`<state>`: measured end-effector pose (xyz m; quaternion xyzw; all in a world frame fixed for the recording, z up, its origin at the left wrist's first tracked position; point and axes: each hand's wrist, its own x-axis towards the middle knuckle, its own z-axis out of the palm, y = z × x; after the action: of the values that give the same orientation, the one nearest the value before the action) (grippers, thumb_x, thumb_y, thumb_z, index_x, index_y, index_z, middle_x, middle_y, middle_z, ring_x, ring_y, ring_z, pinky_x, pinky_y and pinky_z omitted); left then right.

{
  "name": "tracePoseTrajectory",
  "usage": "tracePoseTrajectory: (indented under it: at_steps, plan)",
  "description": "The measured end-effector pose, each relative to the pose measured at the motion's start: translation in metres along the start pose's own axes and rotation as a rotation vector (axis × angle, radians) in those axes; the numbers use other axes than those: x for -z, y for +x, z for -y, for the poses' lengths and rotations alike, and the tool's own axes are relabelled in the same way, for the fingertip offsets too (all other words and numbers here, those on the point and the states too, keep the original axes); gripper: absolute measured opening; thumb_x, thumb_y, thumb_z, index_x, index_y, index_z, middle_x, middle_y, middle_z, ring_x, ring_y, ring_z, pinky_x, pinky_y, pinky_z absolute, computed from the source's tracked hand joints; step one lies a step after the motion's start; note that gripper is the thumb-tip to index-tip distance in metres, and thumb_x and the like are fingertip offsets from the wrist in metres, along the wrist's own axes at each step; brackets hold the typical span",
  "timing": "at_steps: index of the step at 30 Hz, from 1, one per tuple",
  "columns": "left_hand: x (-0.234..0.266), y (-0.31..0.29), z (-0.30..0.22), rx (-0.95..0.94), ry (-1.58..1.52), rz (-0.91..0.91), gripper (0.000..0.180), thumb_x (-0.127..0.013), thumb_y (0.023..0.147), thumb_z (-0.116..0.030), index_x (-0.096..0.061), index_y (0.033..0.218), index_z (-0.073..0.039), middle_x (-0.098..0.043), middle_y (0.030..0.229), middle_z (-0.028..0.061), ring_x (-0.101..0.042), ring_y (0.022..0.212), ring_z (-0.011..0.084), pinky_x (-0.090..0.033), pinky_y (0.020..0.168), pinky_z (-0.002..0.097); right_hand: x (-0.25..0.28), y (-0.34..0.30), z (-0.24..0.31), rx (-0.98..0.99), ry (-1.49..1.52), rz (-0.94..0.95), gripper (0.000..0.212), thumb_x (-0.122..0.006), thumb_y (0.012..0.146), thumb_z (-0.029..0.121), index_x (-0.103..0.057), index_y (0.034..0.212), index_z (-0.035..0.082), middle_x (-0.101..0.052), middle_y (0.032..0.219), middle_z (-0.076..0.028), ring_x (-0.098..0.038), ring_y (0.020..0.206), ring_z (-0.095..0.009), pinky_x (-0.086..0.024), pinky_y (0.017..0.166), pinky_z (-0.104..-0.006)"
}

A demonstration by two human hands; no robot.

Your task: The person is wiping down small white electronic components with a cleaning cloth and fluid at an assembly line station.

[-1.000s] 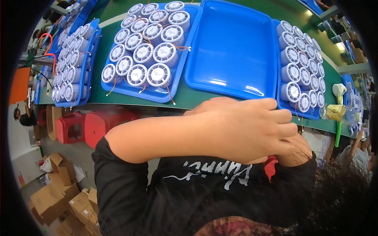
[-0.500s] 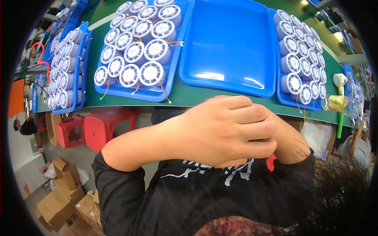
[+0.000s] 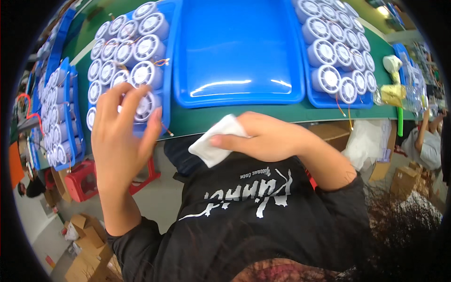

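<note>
My left hand [image 3: 123,129] is spread wide, fingers fanned over the near corner of the left blue tray [image 3: 170,56], its fingertips on a round white fan [image 3: 146,104] in the front row — I cannot tell whether it has hold of that fan or only touches it, since the palm hides the edge. My right hand [image 3: 263,137] is loosely curled around a folded white cloth [image 3: 217,141], pinched between thumb and fingers and held just off the near edge of the green tabletop [image 3: 225,117].

Past the hands, the left tray is packed with rows of white fans, thin orange wires trailing from a few. The middle blue tray [image 3: 235,51] lies between it and a third blue tray [image 3: 324,101] on the right, whose fans run out of view at the top. More trays of fans [image 3: 58,117] sit far left, bent by the lens. At the right rim, a white and yellow bundle on a green handle [image 3: 393,91] — I cannot make out what it is.

Below the tabletop stand a red stool [image 3: 87,176] and brown cardboard boxes [image 3: 87,235]; my black shirt with white lettering [image 3: 249,216] fills the lower frame.
</note>
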<state>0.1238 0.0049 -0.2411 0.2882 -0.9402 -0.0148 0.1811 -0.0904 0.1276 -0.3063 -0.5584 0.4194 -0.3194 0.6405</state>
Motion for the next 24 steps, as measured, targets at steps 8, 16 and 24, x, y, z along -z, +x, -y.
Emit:
tracePoseTrajectory:
  at_steps: [8, 16, 24]
  plan:
    - [-0.010, -0.006, 0.014, 0.131, 0.155, 0.201, 0.061, -0.076, 0.077, -0.030, -0.054, 0.123, 0.002, -0.059, 0.101, 0.0151, -0.057, 0.091, 0.0302, -0.048, 0.080, 0.0379, -0.019, -0.024, -0.021, -0.184, 0.835, -0.303, 0.049, -0.057, 0.097, 0.034, -0.055, 0.127, -0.004, -0.061, 0.123, -0.014, -0.059, 0.113, -0.021, -0.044, 0.099, -0.0328]
    - [0.006, -0.010, 0.014, 0.117, 0.009, 0.348, 0.062, -0.074, 0.069, -0.008, -0.053, 0.128, -0.008, -0.056, 0.109, 0.0105, -0.055, 0.098, 0.0287, -0.048, 0.083, 0.0378, -0.019, -0.030, -0.032, -0.138, 1.006, -0.448, 0.048, -0.050, 0.099, 0.031, -0.049, 0.130, -0.005, -0.061, 0.124, -0.018, -0.061, 0.113, -0.029, -0.049, 0.096, -0.0411]
    - [0.005, -0.016, 0.016, 0.105, -0.161, 0.185, 0.058, -0.071, 0.067, -0.002, -0.057, 0.123, -0.006, -0.059, 0.111, 0.0133, -0.060, 0.099, 0.0284, -0.049, 0.085, 0.0347, -0.012, -0.031, -0.030, -0.011, 1.120, -0.510, 0.045, -0.044, 0.100, 0.033, -0.046, 0.131, 0.000, -0.058, 0.128, -0.018, -0.058, 0.118, -0.034, -0.046, 0.097, -0.0522]
